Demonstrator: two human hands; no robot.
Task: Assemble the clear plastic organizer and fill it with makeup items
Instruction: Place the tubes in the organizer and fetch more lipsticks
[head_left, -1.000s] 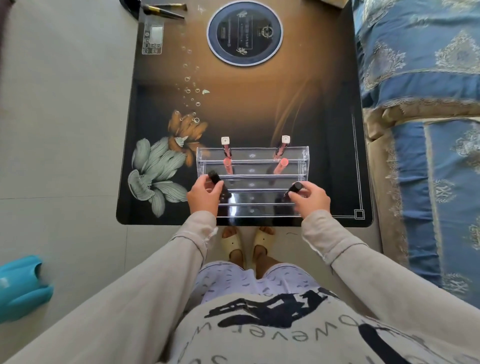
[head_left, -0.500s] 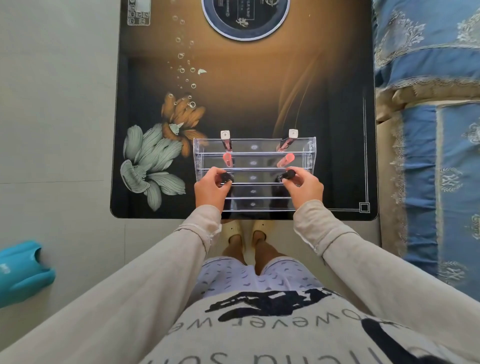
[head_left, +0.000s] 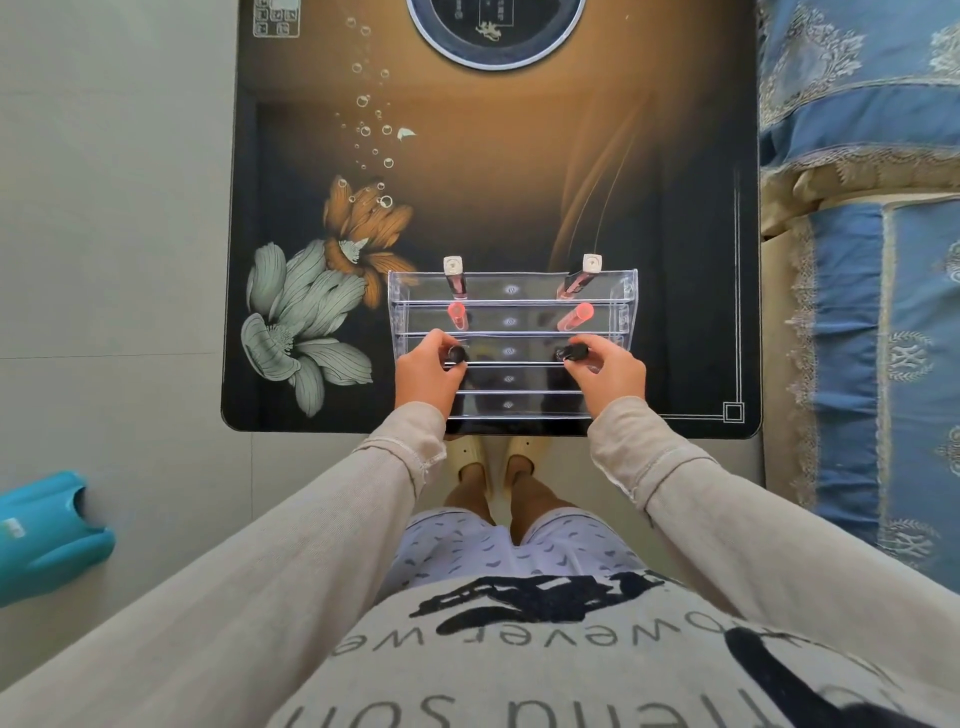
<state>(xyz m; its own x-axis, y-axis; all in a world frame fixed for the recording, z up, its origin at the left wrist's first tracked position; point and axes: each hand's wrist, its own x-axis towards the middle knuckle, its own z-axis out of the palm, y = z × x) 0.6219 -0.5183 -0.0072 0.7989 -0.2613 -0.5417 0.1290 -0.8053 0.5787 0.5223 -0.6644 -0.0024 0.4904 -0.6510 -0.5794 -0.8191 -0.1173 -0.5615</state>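
Pale floor tiles (head_left: 104, 208) surround a low bench (head_left: 519, 182) with a dark glossy top printed with lotus flowers and bubbles. A round hob ring (head_left: 493, 31) is set at its far edge and a small control panel (head_left: 275, 18) at the far left corner. A bed with a blue patterned cover (head_left: 857, 208) runs along the bench's right edge, and a teal plastic object (head_left: 41, 530) lies on the floor well to the left.

The clear plastic organizer (head_left: 511, 319) stands assembled at the near edge of the bench, a little right of the middle, its stepped tiers rising toward the far side. The filling looks deliberate and mirrored. Two white-capped lip gloss tubes (head_left: 453, 273) stand in the back tier, one near each end, and two coral-capped tubes (head_left: 457, 314) stand in the tier in front of them, in the same columns.

The left grip (head_left: 426, 374) pinches a black-capped tube (head_left: 457, 355) between thumb and fingertips at the third tier. The right grip (head_left: 608, 374) pinches a second black-capped tube (head_left: 571, 353) at the same tier, near its right end. Working both sides at once probably keeps the rows symmetrical, and holding each tube by its top lets the base drop into the narrow slot. Whether the tubes already sit on the tier floor cannot be told. The two front tiers show nothing in them where they are visible between the hands, so filling seems a bit past halfway.
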